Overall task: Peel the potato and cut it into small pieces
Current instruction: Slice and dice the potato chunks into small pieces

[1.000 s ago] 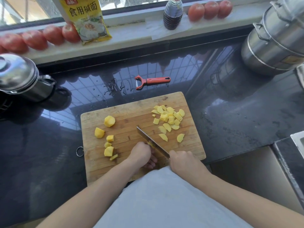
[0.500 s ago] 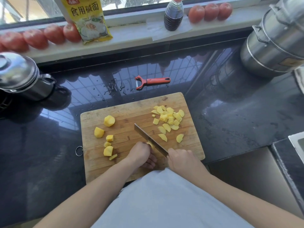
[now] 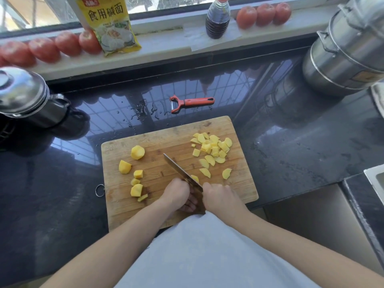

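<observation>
At the 6 o'clock edge of the rectangular wooden cutting board [image 3: 166, 142], the person's 2 hands meet over the work. The right hand [image 3: 221, 197] is wrapped round the handle of the long steel kitchen knife [image 3: 178, 170], whose blade slants away toward 11 o'clock with its tip over the middle of the board. The left hand [image 3: 178, 194] sits just beside the blade with its fingers curled under; it appears to pin a potato piece against the board, though that piece is mostly hidden, so this is a judgement. Curled fingers keep the tips back from the edge while the blade comes down beside them.

The peeled yellow potato is already well divided. A heap of small thin slices [image 3: 212, 148] lies at 2 o'clock on the board, seemingly pushed clear of the cutting zone. About 6 larger chunks [image 3: 137, 152] wait at 9 o'clock, within reach of the left hand, probably queued for cutting. 1 slice [image 3: 195, 178] lies touching the right side of the blade.

The red-handled Y-shaped peeler [image 3: 190, 102] rests on the dark glossy table [image 3: 291, 154] beyond the board at 12 o'clock, well apart from the hands, which suggests peeling is done. Cutting looks roughly half finished.
</observation>
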`<state>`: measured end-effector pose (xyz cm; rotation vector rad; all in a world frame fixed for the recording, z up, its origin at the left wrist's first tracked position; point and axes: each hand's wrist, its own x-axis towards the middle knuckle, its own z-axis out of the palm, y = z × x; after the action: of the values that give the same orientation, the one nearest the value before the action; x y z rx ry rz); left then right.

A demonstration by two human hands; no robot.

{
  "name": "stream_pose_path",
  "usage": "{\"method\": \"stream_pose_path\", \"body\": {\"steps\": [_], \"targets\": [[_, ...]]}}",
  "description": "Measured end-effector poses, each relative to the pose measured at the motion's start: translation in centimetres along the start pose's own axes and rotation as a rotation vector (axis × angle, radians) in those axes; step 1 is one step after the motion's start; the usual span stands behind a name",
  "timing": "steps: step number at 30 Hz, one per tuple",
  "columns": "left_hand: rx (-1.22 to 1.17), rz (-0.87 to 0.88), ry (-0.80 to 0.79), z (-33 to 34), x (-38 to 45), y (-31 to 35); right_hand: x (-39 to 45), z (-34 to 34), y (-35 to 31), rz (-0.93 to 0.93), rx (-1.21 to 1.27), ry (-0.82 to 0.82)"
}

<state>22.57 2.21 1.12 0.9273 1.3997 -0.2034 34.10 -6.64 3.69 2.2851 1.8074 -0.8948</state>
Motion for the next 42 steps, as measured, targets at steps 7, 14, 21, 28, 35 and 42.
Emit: {"method": "stream_pose_path", "body": {"steps": [7,14,21,28,35,42], "targets": [[-0.039,0.014,-0.006,-0.2,-0.6,0.0,-0.7,-0.3,1.1,-0.038,0.119,0.110],[-0.035,-0.012,0.008,0.0,0.1,-0.1,-1.7,0.1,1.9,-0.053,-0.054,-0.028],[-0.027,0.015,0.024,0.2,-0.2,-0.1,-3.4,-0.4,2.9,0.028,-0.094,-0.117],[-0.018,0.017,0.032,0.3,0.0,-0.2,-3.6,-0.6,2.5,0.034,-0.143,-0.129],[-0.006,0.019,0.035,0.4,-0.1,-0.2,-3.4,-0.7,1.7,0.028,-0.060,-0.143],[0.013,0.020,0.033,0.5,-0.6,0.2,-1.6,0.2,1.0,0.017,-0.004,-0.104]]}}
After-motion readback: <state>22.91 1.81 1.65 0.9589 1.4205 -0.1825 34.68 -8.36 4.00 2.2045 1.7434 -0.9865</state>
